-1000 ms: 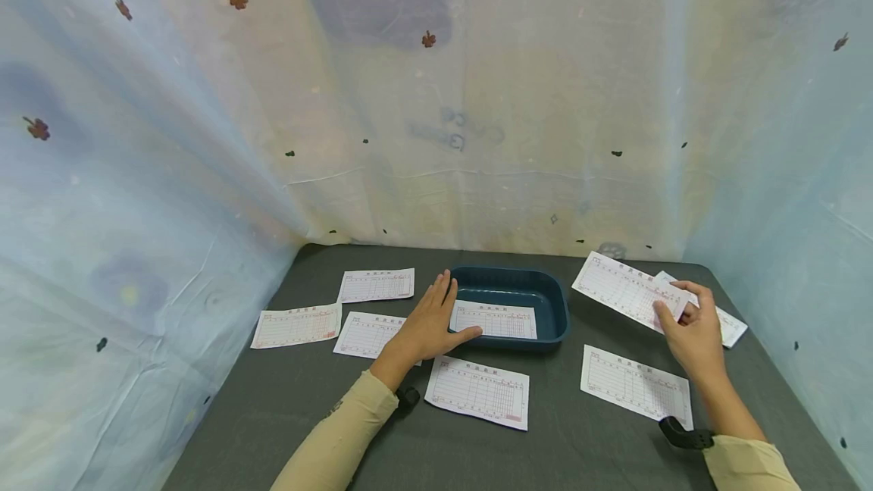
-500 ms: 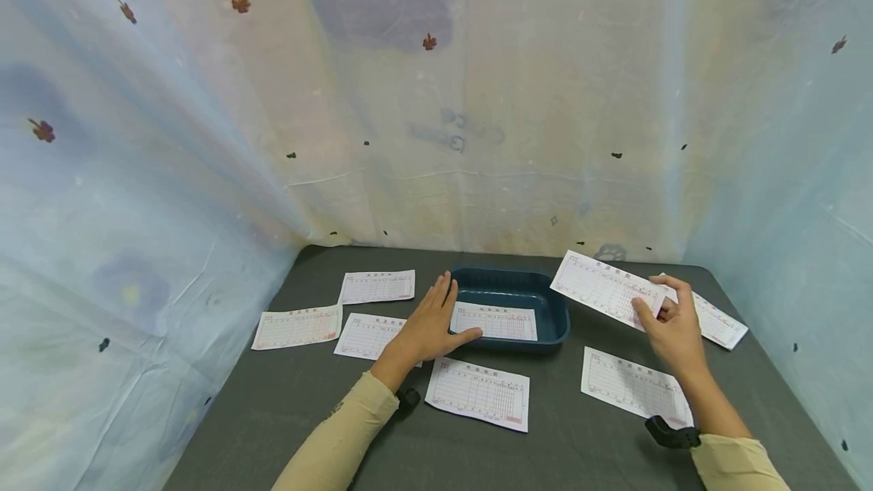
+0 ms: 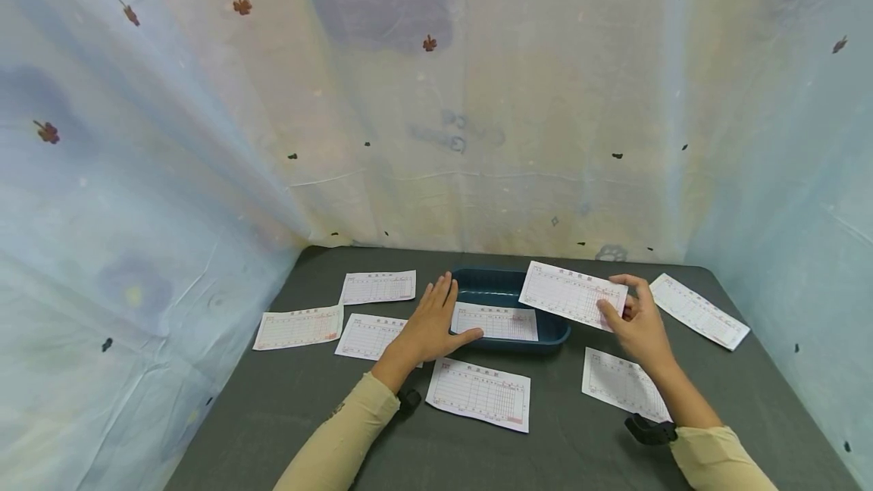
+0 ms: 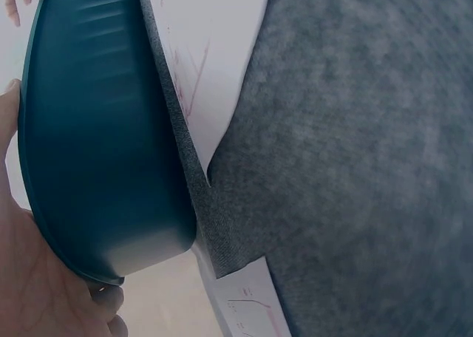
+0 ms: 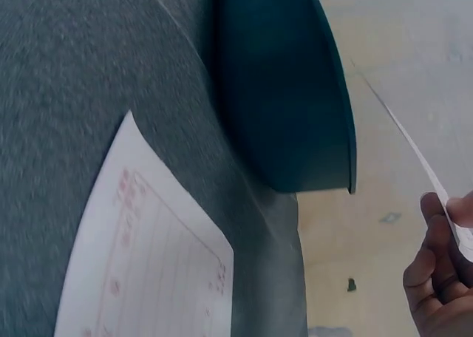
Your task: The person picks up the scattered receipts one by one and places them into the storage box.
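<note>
My right hand (image 3: 638, 322) pinches a printed form slip (image 3: 571, 294) by its right end, thumb on top, fingers beneath. The slip hangs above the right part of a dark teal tray (image 3: 558, 339). In the right wrist view, this slip (image 5: 414, 148) appears nearly edge-on. My left hand (image 3: 428, 326) rests on the tray's left end with fingers straight and thumb along the near rim; in the left wrist view the hand (image 4: 37, 278) touches the tray's rim. Inside the tray lies another form slip (image 3: 494, 321).
Several similar slips lie on the dark grey table (image 3: 477, 461): some to the left, one slip (image 3: 480, 394) in front of the tray, one slip (image 3: 617, 381) under the right forearm, and one slip (image 3: 699, 311) at far right. A patterned curtain (image 3: 436, 135) encloses the table.
My right hand has carried its slip leftward, from beside the far-right slip to over the tray. That far-right slip is now uncovered. The left hand keeps its place.
</note>
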Motion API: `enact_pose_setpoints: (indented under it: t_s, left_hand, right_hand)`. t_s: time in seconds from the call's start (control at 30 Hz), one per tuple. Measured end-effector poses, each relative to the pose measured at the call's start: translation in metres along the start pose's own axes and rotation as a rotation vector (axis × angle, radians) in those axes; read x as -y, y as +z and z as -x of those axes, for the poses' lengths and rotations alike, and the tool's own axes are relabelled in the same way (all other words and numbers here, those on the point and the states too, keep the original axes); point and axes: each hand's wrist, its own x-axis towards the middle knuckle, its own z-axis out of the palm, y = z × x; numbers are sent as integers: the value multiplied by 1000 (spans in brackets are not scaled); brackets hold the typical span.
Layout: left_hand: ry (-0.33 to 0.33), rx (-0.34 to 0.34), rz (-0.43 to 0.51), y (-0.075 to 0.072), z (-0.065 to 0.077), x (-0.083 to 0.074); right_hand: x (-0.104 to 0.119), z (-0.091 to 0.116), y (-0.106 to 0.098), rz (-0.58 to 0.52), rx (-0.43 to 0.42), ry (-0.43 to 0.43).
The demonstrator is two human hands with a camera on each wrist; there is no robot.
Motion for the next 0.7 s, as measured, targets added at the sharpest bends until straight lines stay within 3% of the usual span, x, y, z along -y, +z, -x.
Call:
enact_pose_setpoints:
  t_s: [0.23,0.47,0.7]
  left_hand:
    - [1,6,-5,0,1,-1]
    - [0,5,15,-1,1,-2]
    - [2,-1,2,1,0,-1]
  right_hand:
    - [5,-1,15,-49,74,4]
    - [8,-4,28,-3,140,51]
    - [12,-10,43,-9,181,32]
